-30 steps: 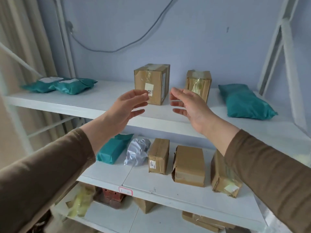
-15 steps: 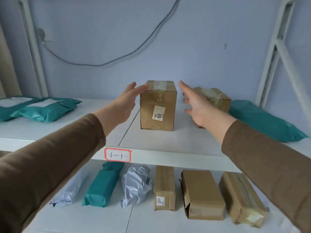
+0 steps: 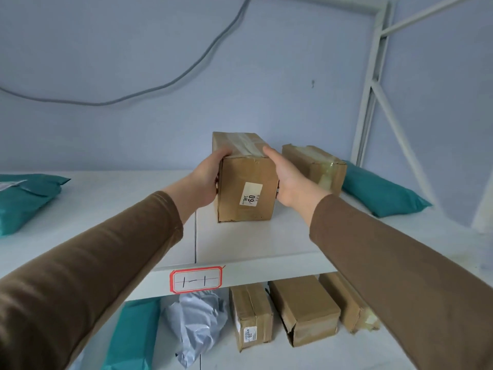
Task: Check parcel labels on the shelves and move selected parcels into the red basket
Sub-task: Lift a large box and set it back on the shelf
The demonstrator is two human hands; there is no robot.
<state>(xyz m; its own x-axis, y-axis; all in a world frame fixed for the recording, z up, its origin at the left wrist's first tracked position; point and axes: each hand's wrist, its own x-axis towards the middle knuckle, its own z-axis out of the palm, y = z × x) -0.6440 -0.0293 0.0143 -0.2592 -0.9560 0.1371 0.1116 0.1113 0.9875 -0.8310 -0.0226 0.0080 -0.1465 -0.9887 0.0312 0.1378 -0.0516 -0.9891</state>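
Note:
A tall cardboard box (image 3: 246, 169) with a white label reading "09" stands on the top shelf (image 3: 256, 244), taped across its top. My left hand (image 3: 206, 180) grips its left side, thumb on the top edge. My right hand (image 3: 289, 180) holds its right side, thumb over the tape; the fingers are hidden behind the box. The box's bottom rests on the shelf. No red basket is in view.
A second cardboard box (image 3: 317, 166) stands just right of my right hand, a teal mailer (image 3: 378, 190) beyond it. More teal mailers (image 3: 24, 198) lie far left. The lower shelf holds cardboard boxes (image 3: 250, 313), a grey bag (image 3: 197, 319) and a teal parcel (image 3: 133, 335).
Both hands have closed in from open beside the box and now grip its two sides. The view has moved nearer and lower toward the top shelf.

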